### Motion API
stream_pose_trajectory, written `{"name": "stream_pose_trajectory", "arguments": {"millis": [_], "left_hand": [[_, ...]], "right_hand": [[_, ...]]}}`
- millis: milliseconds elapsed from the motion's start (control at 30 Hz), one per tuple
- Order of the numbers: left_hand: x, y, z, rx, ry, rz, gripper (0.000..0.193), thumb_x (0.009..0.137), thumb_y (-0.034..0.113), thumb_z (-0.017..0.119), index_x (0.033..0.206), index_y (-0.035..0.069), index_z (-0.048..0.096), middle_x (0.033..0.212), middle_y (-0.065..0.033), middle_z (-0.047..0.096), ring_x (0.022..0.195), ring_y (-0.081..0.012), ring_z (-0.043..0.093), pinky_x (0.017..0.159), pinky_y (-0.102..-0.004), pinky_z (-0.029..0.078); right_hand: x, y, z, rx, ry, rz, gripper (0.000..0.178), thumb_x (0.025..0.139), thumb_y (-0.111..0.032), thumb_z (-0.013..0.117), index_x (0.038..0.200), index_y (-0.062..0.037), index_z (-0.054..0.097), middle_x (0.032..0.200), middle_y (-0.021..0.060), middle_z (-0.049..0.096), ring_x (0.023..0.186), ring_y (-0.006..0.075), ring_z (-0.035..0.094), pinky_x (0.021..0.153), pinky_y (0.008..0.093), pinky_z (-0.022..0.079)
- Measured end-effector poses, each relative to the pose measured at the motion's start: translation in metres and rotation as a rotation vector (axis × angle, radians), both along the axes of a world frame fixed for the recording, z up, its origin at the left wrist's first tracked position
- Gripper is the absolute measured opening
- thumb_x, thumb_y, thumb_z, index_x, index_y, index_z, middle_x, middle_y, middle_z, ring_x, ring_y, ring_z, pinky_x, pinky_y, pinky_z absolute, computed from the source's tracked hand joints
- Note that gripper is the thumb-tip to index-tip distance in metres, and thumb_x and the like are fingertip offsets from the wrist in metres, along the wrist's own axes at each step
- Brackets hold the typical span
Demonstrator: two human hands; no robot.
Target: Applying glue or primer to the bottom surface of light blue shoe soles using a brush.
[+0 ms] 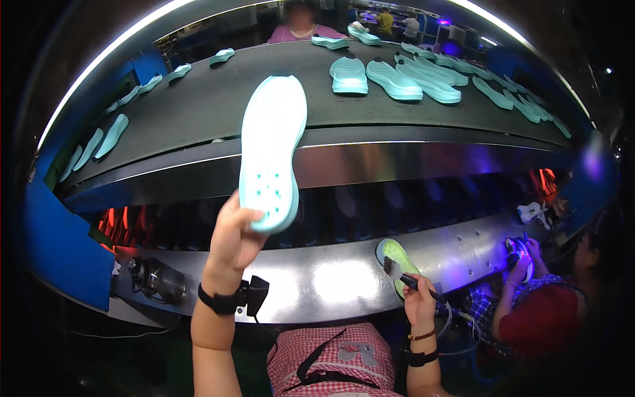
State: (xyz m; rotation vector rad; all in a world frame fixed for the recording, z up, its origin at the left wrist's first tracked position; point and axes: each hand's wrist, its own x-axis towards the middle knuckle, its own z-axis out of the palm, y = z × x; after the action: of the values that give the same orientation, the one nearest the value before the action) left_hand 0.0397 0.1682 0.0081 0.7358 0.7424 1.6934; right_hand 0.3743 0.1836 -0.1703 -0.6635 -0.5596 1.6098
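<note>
My left hand [236, 228] grips the heel end of a pale aqua shoe sole [272, 142], thumb over its edge. The sole stands upright with its holed heel part down, raised in front of the conveyor. In my right hand [419, 303] is a brush [411, 281], its black handle in my closed fingers and its bristles pointing up and left. Behind the brush, a yellow-green sole [395, 251] with an aqua rim lies on the metal shelf [344, 281]. Whether the bristles touch that sole I cannot tell.
Several aqua soles [349, 74] lie on the dark conveyor belt [198, 106]. A dark bottle [157, 279] rests at the shelf's left. At right, a co-worker [542, 301] handles a shoe part [519, 258]. Another person [301, 30] is across the belt. Orange heaters [118, 225] glow beneath it.
</note>
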Motion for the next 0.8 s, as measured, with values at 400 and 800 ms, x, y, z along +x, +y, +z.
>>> {"name": "stream_pose_trajectory", "arguments": {"millis": [400, 800], "left_hand": [[0.052, -0.071, -0.218, -0.679, -0.051, -0.230, 0.051, 0.081, 0.005, 0.056, 0.124, -0.008, 0.033, 0.109, -0.0160, 0.052, 0.093, -0.0214, 0.056, 0.082, -0.0313, 0.046], [0.059, -0.069, -0.076, 0.140, 1.064, 0.423, 0.054, 0.063, 0.016, 0.073, 0.109, 0.002, 0.048, 0.107, -0.0151, 0.049, 0.101, -0.0293, 0.047, 0.089, -0.0358, 0.036]], "right_hand": [[-0.008, 0.000, -0.005, -0.065, -0.016, -0.061, 0.019, 0.087, -0.015, 0.048, 0.096, 0.0014, 0.055, 0.093, 0.0137, 0.060, 0.069, 0.0157, 0.055, 0.064, 0.0256, 0.045], [-0.002, 0.002, 0.000, -0.080, -0.038, -0.118, 0.018, 0.087, -0.015, 0.050, 0.095, 0.0007, 0.055, 0.092, 0.0133, 0.060, 0.069, 0.0168, 0.055, 0.064, 0.0265, 0.045]]}}
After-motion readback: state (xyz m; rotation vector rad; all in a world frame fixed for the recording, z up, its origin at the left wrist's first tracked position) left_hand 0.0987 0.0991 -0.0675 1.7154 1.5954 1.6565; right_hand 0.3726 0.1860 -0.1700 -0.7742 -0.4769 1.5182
